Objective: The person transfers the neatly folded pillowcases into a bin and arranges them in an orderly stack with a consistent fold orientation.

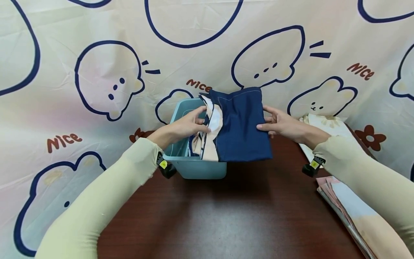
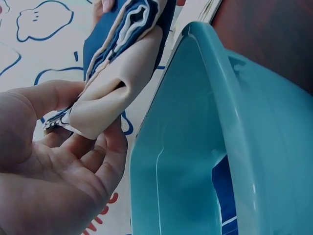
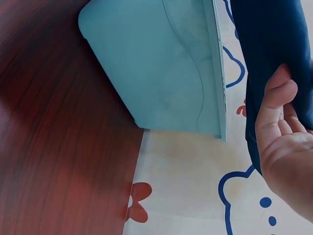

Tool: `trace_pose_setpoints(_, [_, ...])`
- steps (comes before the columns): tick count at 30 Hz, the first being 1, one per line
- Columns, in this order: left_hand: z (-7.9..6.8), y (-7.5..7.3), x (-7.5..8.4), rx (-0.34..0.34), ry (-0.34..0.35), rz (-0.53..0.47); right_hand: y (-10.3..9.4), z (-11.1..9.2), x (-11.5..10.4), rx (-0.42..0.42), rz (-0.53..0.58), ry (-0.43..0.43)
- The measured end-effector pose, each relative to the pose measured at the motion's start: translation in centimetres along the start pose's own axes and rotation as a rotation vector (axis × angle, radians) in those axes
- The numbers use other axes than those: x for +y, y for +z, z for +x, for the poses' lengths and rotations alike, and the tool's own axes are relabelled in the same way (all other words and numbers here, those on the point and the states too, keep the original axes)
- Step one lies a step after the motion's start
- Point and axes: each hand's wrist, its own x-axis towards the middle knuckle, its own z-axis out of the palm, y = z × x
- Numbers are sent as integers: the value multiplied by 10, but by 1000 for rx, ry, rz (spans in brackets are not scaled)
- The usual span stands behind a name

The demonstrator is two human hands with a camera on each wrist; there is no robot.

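Note:
A folded navy cloth (image 1: 242,126) with a cream, patterned side hangs upright between both hands, above and to the right of a light blue plastic bin (image 1: 202,169). My left hand (image 1: 185,126) pinches its layered left edge; in the left wrist view, the thumb lies on one side of the thick cream fold (image 2: 117,93) and the fingers on the other. At the opposite edge my right hand (image 1: 281,124) grips the navy side, thumb in front. Inside the bin, some blue fabric (image 2: 224,191) shows in the left wrist view.
The bin stands on a dark wooden table (image 1: 226,216) near a cartoon-printed curtain (image 1: 181,64). On the right lie a folded pink, grey and beige cloth (image 1: 355,216) and, farther back, a cream cloth with a floral print (image 1: 330,124).

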Motion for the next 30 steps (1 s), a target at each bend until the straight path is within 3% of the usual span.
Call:
trace_pose_setpoints(8, [-4,-11,-7,10,17,31,10,9,0,4,30,-13])
trace_pose_setpoints(30, [-6,-36,-17,2,-58,87,30,27,-5,12,33,-7])
